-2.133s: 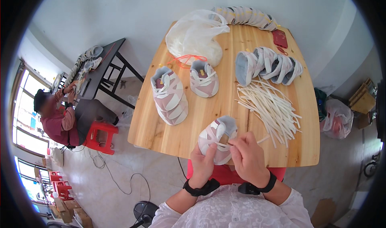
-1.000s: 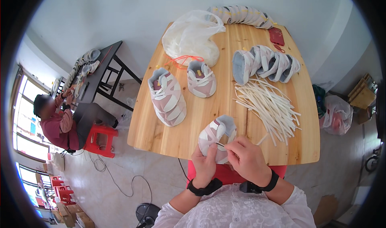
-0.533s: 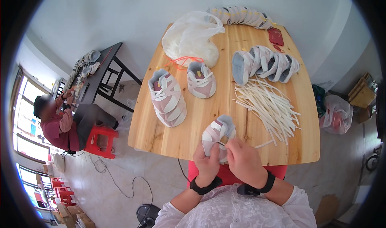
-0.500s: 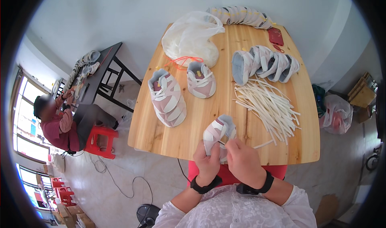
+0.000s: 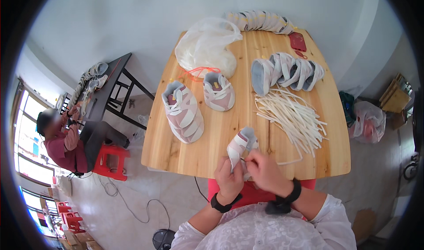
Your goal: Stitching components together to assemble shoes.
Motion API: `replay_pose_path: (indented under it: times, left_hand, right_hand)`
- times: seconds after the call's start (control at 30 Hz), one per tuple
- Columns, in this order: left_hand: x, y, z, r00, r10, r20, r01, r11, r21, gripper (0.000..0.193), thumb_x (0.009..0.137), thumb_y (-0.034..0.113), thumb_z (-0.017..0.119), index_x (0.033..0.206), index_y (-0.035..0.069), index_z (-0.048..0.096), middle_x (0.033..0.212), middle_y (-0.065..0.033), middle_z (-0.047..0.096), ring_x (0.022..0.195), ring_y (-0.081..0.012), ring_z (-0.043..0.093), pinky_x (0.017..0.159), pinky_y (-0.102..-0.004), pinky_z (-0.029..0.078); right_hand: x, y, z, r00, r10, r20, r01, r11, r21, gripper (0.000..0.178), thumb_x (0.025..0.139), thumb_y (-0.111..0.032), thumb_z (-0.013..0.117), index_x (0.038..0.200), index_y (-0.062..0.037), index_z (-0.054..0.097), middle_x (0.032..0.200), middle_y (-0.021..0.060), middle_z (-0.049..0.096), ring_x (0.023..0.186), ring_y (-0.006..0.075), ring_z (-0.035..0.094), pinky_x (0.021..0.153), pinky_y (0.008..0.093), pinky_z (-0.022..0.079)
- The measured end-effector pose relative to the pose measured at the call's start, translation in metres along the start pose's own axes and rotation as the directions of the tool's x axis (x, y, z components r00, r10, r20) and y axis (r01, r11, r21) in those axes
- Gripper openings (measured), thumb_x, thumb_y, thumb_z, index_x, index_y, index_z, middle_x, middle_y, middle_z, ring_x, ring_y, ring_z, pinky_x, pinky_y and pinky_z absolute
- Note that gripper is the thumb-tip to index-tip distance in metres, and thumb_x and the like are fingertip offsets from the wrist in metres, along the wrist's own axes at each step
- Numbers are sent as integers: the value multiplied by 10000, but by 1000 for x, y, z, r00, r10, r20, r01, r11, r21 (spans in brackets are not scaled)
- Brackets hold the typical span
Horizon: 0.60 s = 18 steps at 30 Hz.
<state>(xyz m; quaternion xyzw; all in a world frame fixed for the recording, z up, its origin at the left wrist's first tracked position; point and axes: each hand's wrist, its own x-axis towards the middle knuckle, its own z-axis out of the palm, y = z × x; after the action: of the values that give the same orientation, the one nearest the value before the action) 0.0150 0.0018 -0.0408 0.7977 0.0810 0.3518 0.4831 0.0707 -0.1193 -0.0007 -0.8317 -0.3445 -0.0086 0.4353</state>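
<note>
At the table's near edge my left hand [image 5: 229, 179] grips a small grey, white and pink shoe upper [image 5: 238, 145], its opening facing away from me. My right hand [image 5: 269, 172] is closed beside it, fingertips pinched at the upper. A thin dark tool [image 5: 242, 159] shows between the two hands, its tip against the upper; the rest is hidden by my right fingers. To the right lies a loose pile of flat white shoelaces [image 5: 293, 120]. Left of it are a nested stack of laced shoe uppers [image 5: 183, 117] and one more laced upper [image 5: 218, 92].
A translucent plastic bag [image 5: 205, 51] with orange ties stands at the back left. More uppers lie in a row [image 5: 287, 71] behind the laces and in a tied row [image 5: 260, 21] along the far edge, near a red phone [image 5: 297, 41]. A co-worker [image 5: 66, 137] sits far left.
The shoe upper has turned and tilted slightly in my left hand. My right hand has shifted a little to the right, still pinching. The whole view has shifted slightly.
</note>
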Motion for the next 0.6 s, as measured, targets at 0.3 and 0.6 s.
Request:
replay_pose_path:
  times: [0.3,0.6]
  left_hand:
    - [3,5,6,995,-84,54,87,994,-70,31,863,-16,574,865,-32,547,805,-103,592,683,-146,555,569,-292,432]
    - [15,-7,-10,885,-460,66,451,815,-364,190,912,71,601,1080,-18,607,906,-60,662,794,-129,617,680,-284,491]
  right_hand:
    - [9,-3,0,998,9,-66,0,990,141,35,841,-34,543,857,-28,513,755,190,596,659,395,592,557,456,462]
    - [2,-19,-48,976,220,-11,-217,969,117,176,780,-88,687,923,-30,603,749,107,598,598,294,593,535,392,466]
